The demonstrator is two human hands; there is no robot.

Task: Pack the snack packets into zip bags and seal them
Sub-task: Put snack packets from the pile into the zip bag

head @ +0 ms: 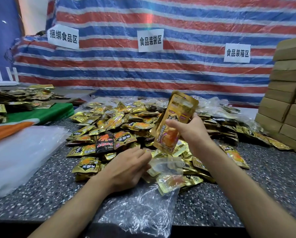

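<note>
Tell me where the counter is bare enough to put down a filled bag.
Bare speckled counter lies between the clear bag stack and the left hand, and right of the right hand's forearm. The packet pile crowds the middle.

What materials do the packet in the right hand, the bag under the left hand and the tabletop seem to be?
Packet: probably glossy gold foil laminate; it glints. Zip bag: thin clear plastic film, wrinkled, showing the counter through it. Tabletop: dark speckled stone or terrazzo, possibly imitation.
</note>
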